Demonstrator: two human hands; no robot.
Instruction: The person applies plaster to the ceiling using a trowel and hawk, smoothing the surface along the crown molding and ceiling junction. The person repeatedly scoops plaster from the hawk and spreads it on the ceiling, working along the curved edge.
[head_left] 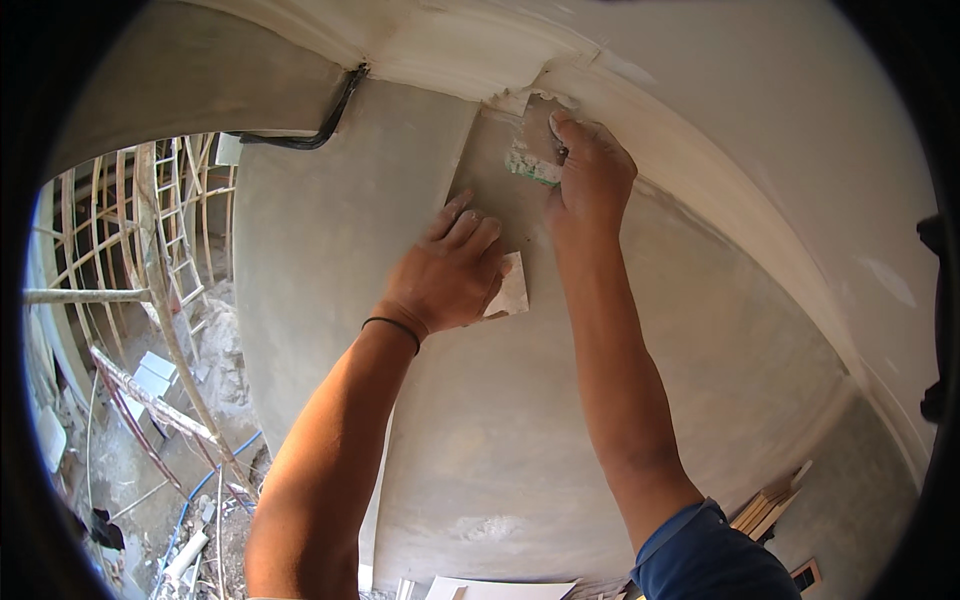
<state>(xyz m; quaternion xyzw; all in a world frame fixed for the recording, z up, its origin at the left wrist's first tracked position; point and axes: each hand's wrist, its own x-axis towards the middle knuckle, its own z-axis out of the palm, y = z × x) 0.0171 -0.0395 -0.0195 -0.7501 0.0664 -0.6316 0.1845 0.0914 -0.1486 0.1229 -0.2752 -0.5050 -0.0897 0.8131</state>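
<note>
My right hand is raised to the top of the grey wall, closed on a flat plaster scraper. Wet plaster and a strip of green show along the scraper's lower edge, and its face lies at the wall just under the ceiling moulding. Lower and to the left, my left hand is closed on a whitish, plaster-smeared flat plate, partly hidden by the palm. The left index finger points up along the wall's vertical edge. Whitish smears mark the fingers of both hands.
A pale curved ceiling moulding runs above the wall. Black cables come out at the upper left. Wooden scaffolding and a ladder stand left, above rubble and a blue hose. Wooden strips lean at lower right.
</note>
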